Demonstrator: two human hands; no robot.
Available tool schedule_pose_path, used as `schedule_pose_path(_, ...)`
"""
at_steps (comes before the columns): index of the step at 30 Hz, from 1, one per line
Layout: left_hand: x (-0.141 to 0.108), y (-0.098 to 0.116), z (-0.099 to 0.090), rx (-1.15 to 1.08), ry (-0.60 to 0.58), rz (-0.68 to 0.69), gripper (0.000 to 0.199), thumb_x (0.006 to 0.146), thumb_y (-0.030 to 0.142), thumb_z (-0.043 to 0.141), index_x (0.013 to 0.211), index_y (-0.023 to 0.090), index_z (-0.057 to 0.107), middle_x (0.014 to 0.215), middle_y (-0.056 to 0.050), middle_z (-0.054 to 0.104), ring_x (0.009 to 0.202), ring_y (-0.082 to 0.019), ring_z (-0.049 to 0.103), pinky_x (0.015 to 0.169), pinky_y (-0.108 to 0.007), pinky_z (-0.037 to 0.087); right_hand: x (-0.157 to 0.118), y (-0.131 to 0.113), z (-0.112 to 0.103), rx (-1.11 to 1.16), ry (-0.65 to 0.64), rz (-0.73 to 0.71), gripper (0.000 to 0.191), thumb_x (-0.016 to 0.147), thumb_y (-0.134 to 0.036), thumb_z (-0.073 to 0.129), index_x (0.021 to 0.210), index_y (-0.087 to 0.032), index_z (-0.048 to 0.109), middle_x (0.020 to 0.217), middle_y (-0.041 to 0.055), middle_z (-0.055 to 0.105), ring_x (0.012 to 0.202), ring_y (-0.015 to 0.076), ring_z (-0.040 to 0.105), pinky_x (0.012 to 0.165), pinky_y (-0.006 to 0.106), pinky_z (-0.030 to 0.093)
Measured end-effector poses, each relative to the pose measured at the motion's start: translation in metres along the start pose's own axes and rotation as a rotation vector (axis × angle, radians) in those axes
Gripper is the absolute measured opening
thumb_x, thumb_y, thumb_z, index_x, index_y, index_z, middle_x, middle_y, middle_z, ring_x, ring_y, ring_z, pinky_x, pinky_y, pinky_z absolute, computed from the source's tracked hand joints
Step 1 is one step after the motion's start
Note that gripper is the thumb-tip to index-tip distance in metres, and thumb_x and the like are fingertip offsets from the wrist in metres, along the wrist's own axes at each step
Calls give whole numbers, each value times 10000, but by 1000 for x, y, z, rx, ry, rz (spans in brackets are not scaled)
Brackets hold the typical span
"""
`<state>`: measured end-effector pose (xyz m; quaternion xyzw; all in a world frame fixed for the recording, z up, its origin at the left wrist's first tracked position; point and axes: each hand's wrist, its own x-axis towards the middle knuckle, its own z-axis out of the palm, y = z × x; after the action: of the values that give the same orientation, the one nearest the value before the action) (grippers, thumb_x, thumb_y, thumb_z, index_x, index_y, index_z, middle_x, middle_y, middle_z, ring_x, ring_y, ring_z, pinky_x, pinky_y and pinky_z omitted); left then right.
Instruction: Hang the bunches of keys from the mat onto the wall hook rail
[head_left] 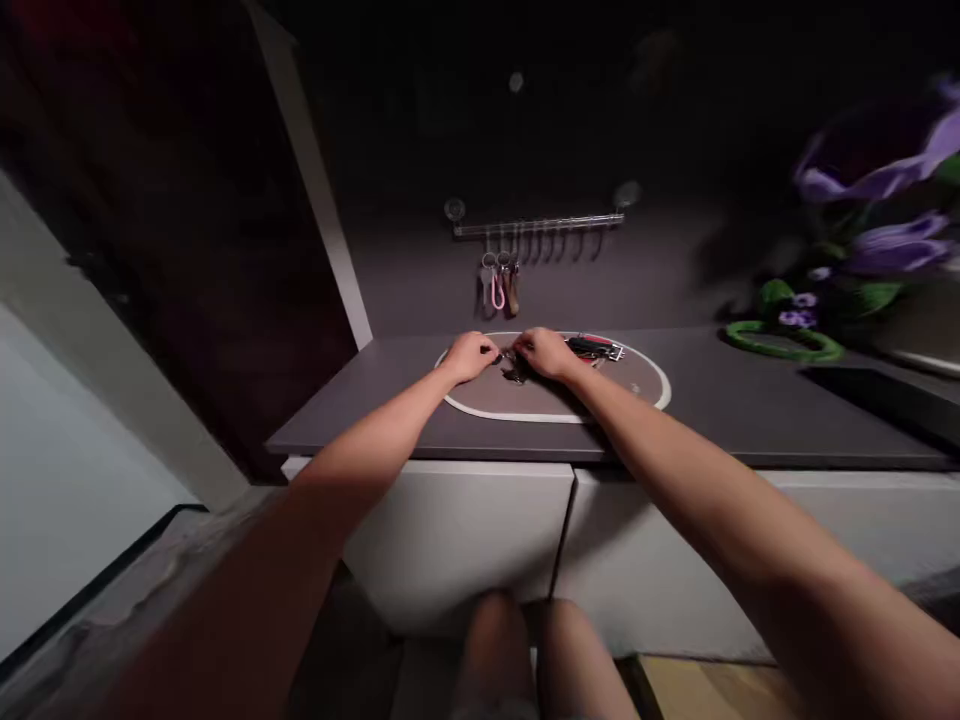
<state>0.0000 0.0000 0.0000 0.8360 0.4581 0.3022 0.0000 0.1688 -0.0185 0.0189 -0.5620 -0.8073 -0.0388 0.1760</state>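
Observation:
Over an oval mat with a white rim [517, 414], both my hands work close together. My left hand [466, 357] is closed in a pinch on a small dark object [490, 350]. A little to the right, my right hand [543, 352] is closed, its fingertips pressed on small dark key-like pieces [514, 376] lying between the hands. Their exact shape is too small and partly covered to tell. Just beyond my right wrist, a black and red strap-like bundle with a metal buckle [596, 348] rests on the mat.
A metal rail with hooks [540, 226] is on the back wall, with several keys and a pink carabiner [498, 292] hanging at its left. To the right are purple flowers [900, 245], a green ring [784, 342] and a dark flat box [885, 405]. White cabinet doors [480, 540] stand below the counter.

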Motion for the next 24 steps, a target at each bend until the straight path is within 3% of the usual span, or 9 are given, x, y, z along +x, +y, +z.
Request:
schedule_pose_path(7, -2, 2, -4, -242, 32, -8, 192, 776, 220, 508, 790, 120, 670, 800, -50, 676, 732, -134, 571, 704, -242, 412, 0, 0, 0, 57, 39, -23, 275, 815, -215, 464, 995, -158, 665, 1015, 105, 658, 930, 180, 591, 798, 222, 393)
schedule_pose_path(17, -1, 10, -2, -1052, 72, -292, 134, 724, 213, 615, 780, 94, 589, 682, -14, 620, 638, -73, 556, 711, -248, 457, 1, -1, 3, 413, 199, -38, 242, 774, -234, 521, 957, -162, 663, 968, 54, 666, 878, 152, 591, 804, 241, 412)
schedule_pose_path(24, -1, 10, -4, -1205, 101, -336, 188, 705, 252, 652, 790, 103, 576, 717, -11, 618, 645, -68, 565, 734, -270, 475, 3, -1, 4, 643, 218, -55, 235, 760, -255, 538, 938, -153, 654, 895, 42, 676, 811, 143, 591, 796, 276, 430)
